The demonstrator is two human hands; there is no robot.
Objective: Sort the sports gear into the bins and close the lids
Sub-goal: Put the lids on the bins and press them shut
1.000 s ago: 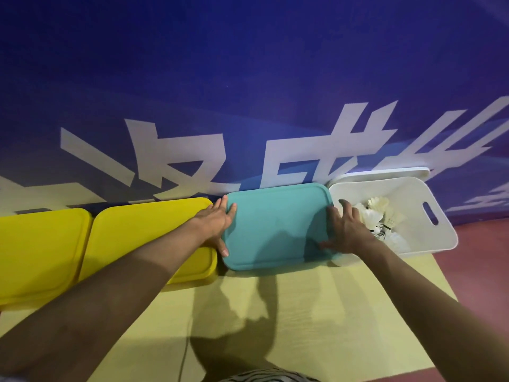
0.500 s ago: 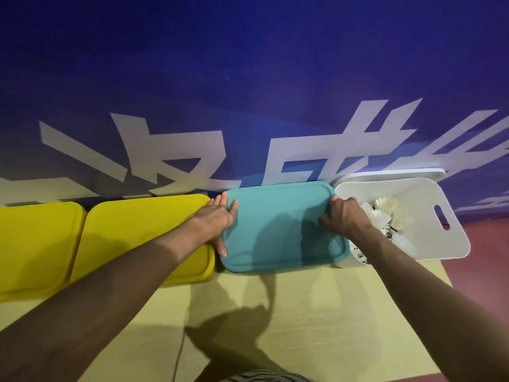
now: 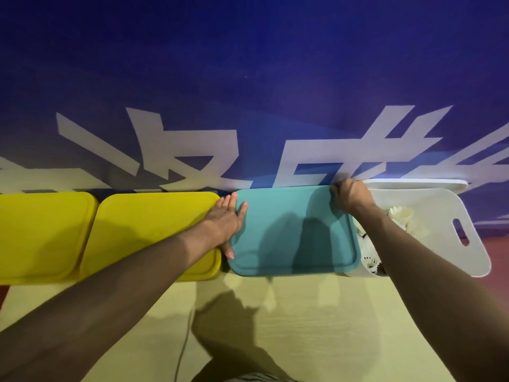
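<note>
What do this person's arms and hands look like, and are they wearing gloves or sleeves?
Both arms are bare right down to the bottom of the picture: no sleeves show. The left hand and right hand wear no gloves, and I see no rings, watch or bracelet. The nails look short and plain.

**What I can count in front of me**

I see two yellow lids, one beside the other, one teal lid, one open white bin and one white lid behind it. The shuttlecocks are piled too closely to count.
</note>
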